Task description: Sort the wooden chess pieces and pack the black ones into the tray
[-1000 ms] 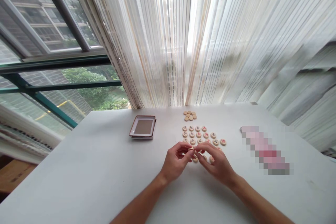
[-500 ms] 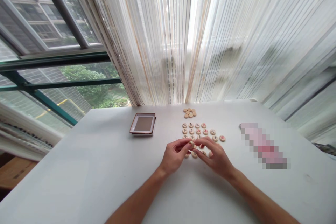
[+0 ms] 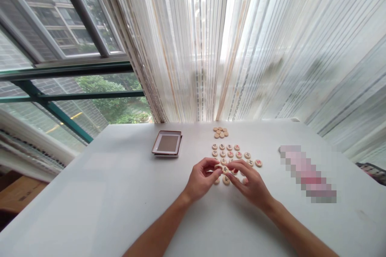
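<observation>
1. While both forearms come in from the bottom edge, left hand (image 3: 201,177) & right hand (image 3: 251,184) meet at the near edge of the marked discs (image 3: 230,154) on the white worktop (image 3: 105,192).
2. L fingers (image 3: 212,163): thumb + forefinger curled close together at the near disc (image 3: 217,167); cannot tell if it's gripped or just touched.
3. R fingers (image 3: 238,165): stretched out, thumb apart from forefinger, tips on/over the near row, nothing clamped.
4. Those marked discs are round, pale wood, w/ red or black characters face up, laid in rows approx mid-worktop; near rows partly hidden by the hands.
5. Between the two hands, just below the fingertips, lies a loose disc (image 3: 226,180).
6. Past the far row sits a small cluster of plain discs (image 3: 220,132), no marks visible, near the curtain (image 3: 241,48).
7. Left of the rows is a square brown-rimmed tray (image 3: 167,144), well apart from both hands.
8. Right of the rows is a blurred patch (image 3: 307,172), content unreadable.
9. At far left, a window (image 3: 60,48) w/ bldgs + greenery outside.
</observation>
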The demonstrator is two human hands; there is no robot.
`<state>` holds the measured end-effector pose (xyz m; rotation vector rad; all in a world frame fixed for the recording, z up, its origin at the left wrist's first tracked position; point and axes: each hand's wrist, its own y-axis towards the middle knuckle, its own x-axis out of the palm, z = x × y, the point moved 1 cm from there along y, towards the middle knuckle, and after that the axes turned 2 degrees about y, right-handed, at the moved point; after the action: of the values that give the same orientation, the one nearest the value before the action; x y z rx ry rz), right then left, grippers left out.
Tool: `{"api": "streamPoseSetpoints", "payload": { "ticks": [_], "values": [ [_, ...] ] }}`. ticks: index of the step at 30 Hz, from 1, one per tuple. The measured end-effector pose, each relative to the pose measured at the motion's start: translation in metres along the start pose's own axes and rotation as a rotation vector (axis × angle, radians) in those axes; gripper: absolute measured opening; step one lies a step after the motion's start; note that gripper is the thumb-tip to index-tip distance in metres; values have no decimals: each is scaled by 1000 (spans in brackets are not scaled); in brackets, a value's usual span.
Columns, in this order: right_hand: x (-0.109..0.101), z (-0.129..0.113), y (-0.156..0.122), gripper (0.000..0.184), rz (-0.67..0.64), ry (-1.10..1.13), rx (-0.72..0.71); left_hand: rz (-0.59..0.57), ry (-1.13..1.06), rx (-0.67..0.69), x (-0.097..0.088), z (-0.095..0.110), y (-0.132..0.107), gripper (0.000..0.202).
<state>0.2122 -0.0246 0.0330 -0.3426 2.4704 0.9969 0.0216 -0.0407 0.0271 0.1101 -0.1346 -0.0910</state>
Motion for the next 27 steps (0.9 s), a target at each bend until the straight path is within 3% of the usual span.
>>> {"api": "streamPoseSetpoints", "payload": {
  "ticks": [10, 15, 20, 27],
  "values": [
    [-2, 1, -2, 23, -50, -22, 32, 188, -30, -66, -14, -2, 13, 40],
    [-3, 2, -3, 21, -50, -15, 106, 205, -53, -63, -23, -8, 21, 42],
    [-5, 3, -2, 20, -19, -16, 100, 124, -34, -61, -26, -13, 20, 46],
    [-3, 3, -1, 21, -16, 14, 32, -128, 56, -68, -6, 0, 3, 41]
  ]
}}
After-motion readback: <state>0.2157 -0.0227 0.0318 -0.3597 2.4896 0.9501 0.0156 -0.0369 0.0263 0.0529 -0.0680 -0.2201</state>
